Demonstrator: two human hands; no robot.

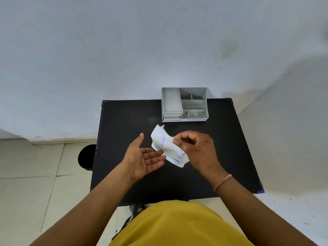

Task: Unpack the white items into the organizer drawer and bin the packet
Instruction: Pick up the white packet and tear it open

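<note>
A torn white paper packet (164,142) with blue print hangs over the middle of the black table (124,121), its torn edge pointing away from me. My right hand (195,148) is shut on the packet, pinching its near end between thumb and fingers. My left hand (143,157) lies palm up and open just left of the packet, with the fingertips under its lower edge. The grey organizer (184,104) stands at the table's far edge, its left drawer (171,102) pulled out and showing nothing inside. No white items are visible outside the packet.
A black round bin (86,157) stands on the tiled floor to the left of the table. A white wall rises right behind the table. My yellow clothing fills the bottom of the view.
</note>
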